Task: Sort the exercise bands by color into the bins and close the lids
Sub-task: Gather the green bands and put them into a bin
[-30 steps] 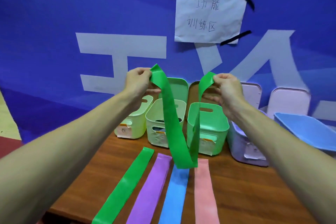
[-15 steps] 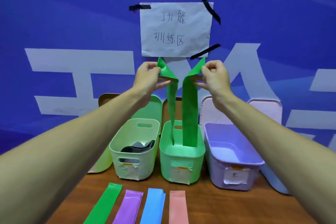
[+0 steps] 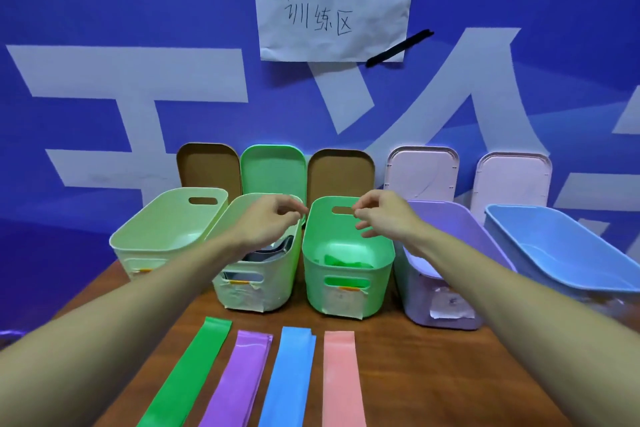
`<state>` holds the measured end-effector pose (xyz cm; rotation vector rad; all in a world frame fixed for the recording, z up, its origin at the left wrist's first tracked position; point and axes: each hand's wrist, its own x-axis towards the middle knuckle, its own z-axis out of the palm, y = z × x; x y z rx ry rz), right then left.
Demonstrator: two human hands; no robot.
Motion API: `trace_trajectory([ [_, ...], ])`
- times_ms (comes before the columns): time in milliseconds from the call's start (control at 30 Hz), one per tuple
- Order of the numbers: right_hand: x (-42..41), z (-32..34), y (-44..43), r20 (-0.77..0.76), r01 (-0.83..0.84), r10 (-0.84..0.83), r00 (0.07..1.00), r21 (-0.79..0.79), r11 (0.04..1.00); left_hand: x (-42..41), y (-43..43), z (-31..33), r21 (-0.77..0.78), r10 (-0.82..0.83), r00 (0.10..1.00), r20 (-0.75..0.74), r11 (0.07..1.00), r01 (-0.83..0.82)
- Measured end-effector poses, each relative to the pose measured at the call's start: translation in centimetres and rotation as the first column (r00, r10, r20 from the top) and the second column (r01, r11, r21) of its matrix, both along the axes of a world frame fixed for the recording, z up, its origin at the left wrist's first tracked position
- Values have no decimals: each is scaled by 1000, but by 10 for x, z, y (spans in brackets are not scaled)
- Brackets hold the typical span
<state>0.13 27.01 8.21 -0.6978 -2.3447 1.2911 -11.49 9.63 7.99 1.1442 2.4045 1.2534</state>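
Observation:
A green band (image 3: 346, 261) lies crumpled inside the green bin (image 3: 348, 282). My left hand (image 3: 268, 222) hovers over the pale green bin (image 3: 256, 279), fingers loosely curled, holding nothing. My right hand (image 3: 384, 217) hangs above the green bin's right rim, fingers relaxed and empty. On the wooden table (image 3: 433, 367) in front lie a second green band (image 3: 188, 374), a purple band (image 3: 239, 378), a blue band (image 3: 287, 378) and a pink band (image 3: 343, 378), side by side.
A light green bin (image 3: 166, 232) stands far left, a purple bin (image 3: 446, 288) and a blue bin (image 3: 568, 250) to the right. The pale green bin holds dark bands. Several lids lean on the blue wall: brown (image 3: 207, 166), green (image 3: 273, 170), brown (image 3: 341, 172), pink (image 3: 422, 172), pink (image 3: 512, 180).
Both hands let go of the green band, which dropped into the green bin. The hands came down to just above the bins and the view moved closer.

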Motion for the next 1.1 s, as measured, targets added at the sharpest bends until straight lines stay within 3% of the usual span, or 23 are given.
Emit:
trace_trajectory([
  [167,-6,-16,-55,94,-277,271,958,57,959,1,-63,-30,113,49,994,102,992,-60],
  [267,-18,-40,-93,230,-432,393,890,154,888,-4,-101,-65,77,72,988,138,994,-84],
  [433,-49,-91,-139,400,-564,438,805,287,775,-25,-150,-133,-66,191,975,111,981,-184],
  [633,-80,-145,-157,378,-522,372,848,469,712,-51,-153,-183,-91,323,946,29,943,-319],
  [733,-88,-168,-161,319,-454,334,887,467,759,-60,-142,-199,-77,384,921,-60,919,-388],
  [900,-94,-207,-167,92,-210,189,978,382,900,-59,-137,-207,-180,306,916,-261,917,-357],
  [1100,-94,-212,-169,157,-220,166,974,445,868,-61,-138,-207,-191,249,923,-292,931,-311],
])
